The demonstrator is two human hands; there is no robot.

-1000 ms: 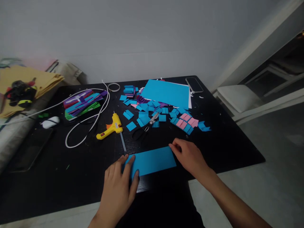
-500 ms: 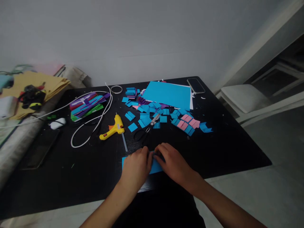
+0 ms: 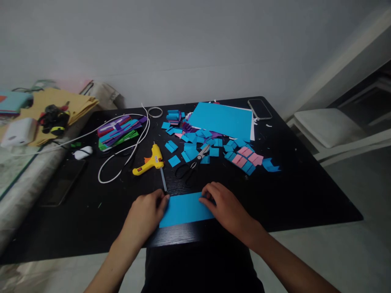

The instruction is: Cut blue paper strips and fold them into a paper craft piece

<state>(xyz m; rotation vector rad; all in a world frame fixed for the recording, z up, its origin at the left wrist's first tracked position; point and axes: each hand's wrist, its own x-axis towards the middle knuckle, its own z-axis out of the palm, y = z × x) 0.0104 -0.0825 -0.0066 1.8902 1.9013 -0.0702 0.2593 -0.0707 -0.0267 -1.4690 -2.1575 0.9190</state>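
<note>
A strip of blue paper [image 3: 185,209] lies near the front edge of the black table. My left hand [image 3: 146,211] is closed at its left end, with thumb and fingers pinching near the upper left corner. Toward the right end, my right hand [image 3: 222,205] has its fingers curled on the far edge of the strip and covers that end. Just beyond the strip are black-handled scissors [image 3: 193,165], and a yellow glue gun [image 3: 154,160] with a clear glue stick pointing toward my left hand.
Small folded blue pieces [image 3: 191,152] lie scattered behind the scissors. A joined blue and pink panel [image 3: 244,158] is to their right. Farther back is a large blue sheet [image 3: 222,120]. A white cable [image 3: 105,173] loops beside bundled coloured strips [image 3: 120,132]. A phone [image 3: 259,109] rests at the back right.
My left hand has moved left along the paper to its left end, uncovering the middle of the strip. My right hand stays near the right end. The view has shifted slightly.
</note>
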